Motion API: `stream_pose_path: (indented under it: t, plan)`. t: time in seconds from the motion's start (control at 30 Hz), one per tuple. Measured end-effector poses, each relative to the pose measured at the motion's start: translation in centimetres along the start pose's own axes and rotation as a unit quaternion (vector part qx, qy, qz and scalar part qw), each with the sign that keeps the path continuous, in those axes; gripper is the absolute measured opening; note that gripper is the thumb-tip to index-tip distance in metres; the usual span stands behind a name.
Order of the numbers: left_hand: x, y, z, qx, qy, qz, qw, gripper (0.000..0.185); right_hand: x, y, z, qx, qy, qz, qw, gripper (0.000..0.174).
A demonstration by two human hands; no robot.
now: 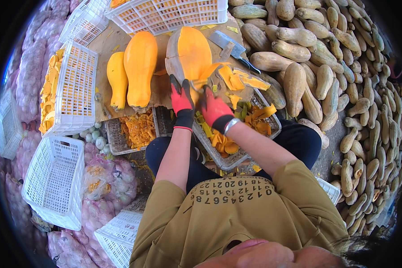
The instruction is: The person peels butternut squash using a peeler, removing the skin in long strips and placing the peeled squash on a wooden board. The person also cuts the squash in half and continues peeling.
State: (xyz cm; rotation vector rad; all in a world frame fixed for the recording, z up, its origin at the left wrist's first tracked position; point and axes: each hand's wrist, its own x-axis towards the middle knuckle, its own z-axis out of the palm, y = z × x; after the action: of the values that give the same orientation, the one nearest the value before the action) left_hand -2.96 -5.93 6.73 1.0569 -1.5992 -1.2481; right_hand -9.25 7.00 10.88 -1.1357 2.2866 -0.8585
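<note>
A large, partly peeled squash [196, 50] lies on a wooden board [117, 37], orange flesh bared on its right side and pale rind left on the other. My left hand [182, 97], in a red and black glove, holds its near end. My right hand [216, 106], gloved alike, grips a peeler [198, 84] that is blurred against the flesh. From the blade a strip of peel [214, 69] curls to the right. Two peeled squashes, a larger one [140, 67] and a smaller one [117, 80], rest to the left.
A cleaver [232, 47] lies beside loose peel [236, 80]. Below the board's edge sit a tray of peel [236, 164] and a tray of orange pulp [112, 137]. White crates [75, 90] stand left and at the back; unpeeled squashes [294, 87] are heaped right.
</note>
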Motion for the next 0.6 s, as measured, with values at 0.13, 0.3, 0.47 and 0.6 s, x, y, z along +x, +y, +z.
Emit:
stream_pose_path:
  t: [0.13, 0.3, 0.47, 0.6]
  plan:
    - [0.6, -2.5, 0.1, -0.039, -0.008, -0.023, 0.999, 0.061, -10.4, 4.3, 5.3, 0.034, -0.202, 0.028, 0.978, 0.065]
    - [1.7, -5.5, -0.1, 0.191, 0.006, 0.009, 0.981, 0.058, -9.4, 6.4, 2.2, 0.098, -0.094, 0.044, 0.99, 0.064]
    - [1.6, -4.8, -0.1, 0.036, -0.003, -0.016, 0.999, 0.069, 5.7, 3.6, -4.2, 0.173, 0.08, 0.018, 0.982, 0.053]
    - [0.7, -2.4, 0.3, 0.018, 0.014, 0.035, 0.999, 0.065, 4.1, 2.0, -0.2, 0.183, 0.015, 0.082, 0.98, 0.065]
